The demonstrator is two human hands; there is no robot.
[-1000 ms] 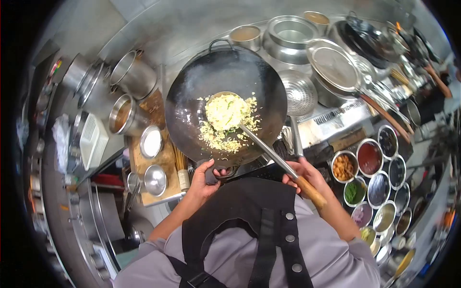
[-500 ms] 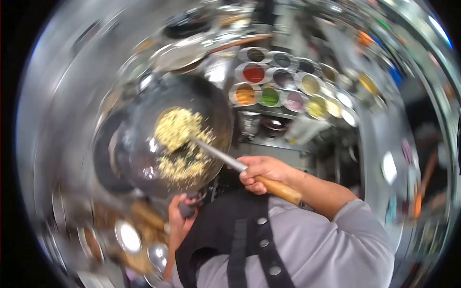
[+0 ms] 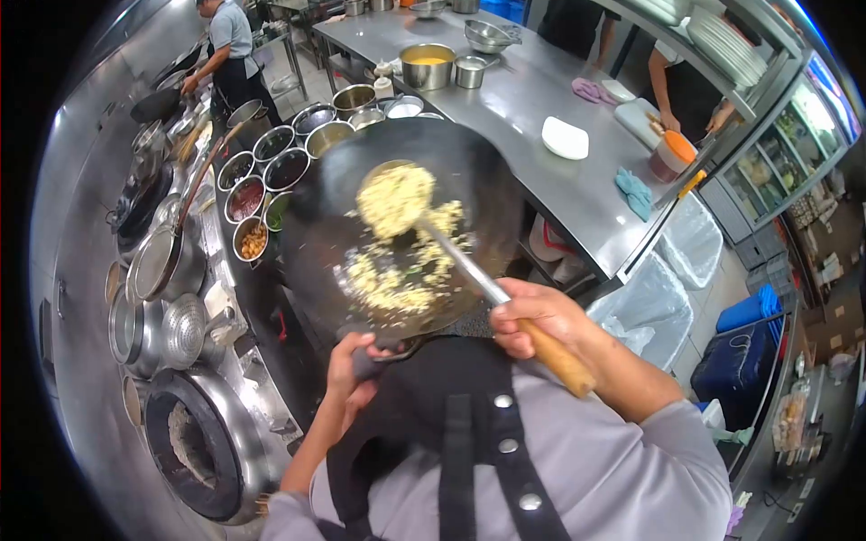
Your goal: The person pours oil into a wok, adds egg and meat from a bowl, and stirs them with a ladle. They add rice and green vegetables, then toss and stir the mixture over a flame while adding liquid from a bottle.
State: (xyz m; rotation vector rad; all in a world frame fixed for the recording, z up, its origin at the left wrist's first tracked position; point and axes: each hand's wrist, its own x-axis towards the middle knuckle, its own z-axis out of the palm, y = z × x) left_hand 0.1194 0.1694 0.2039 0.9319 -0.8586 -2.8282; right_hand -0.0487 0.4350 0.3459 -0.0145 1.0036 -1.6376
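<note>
My left hand [image 3: 346,371] is wrapped round the short handle of a large dark wok [image 3: 487,185], held off the stove in front of my body. In my right hand [image 3: 538,323] is the wooden grip of a long metal ladle [image 3: 462,263], closed firmly by the fingers. The ladle's bowl sits inside the wok, heaped with yellow fried rice [image 3: 394,197]. More of the same loose rice [image 3: 388,290] is scattered over the wok's bottom. The heap hides most of the ladle's bowl.
A burner ring [image 3: 225,442] stands at lower left. Sauce pots [image 3: 245,198] line the counter's edge. A steel table [image 3: 523,99] ahead carries a white dish [image 3: 566,138], a pot [image 3: 427,68] and a blue cloth [image 3: 635,193]. Bagged bins [image 3: 649,302] stand right. Other people work beyond.
My body and view have turned right, from the stove toward the steel table. The wok has come away from the stove with both hands, the ladle still in it, loaded with rice.
</note>
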